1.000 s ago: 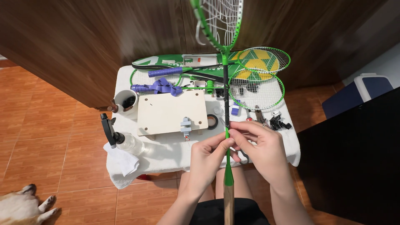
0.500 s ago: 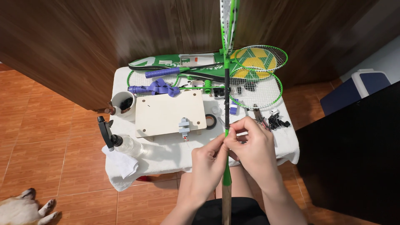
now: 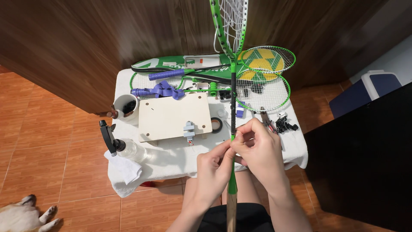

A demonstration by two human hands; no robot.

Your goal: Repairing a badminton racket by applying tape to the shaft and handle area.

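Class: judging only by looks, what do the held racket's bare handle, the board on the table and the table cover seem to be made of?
Racket handle: pale, matt, faintly grained below the green cone, so probably bare wood. Board: flat, cream, smooth, with small holes; likely plywood or laminate, hard to tell. Table cover: white, creased and draping over the edge, so cloth. Both the left hand and right hand pinch the shaft.

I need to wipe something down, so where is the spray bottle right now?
In the head view, the spray bottle lies on the table's left edge, below the white cup and beside the pale board.
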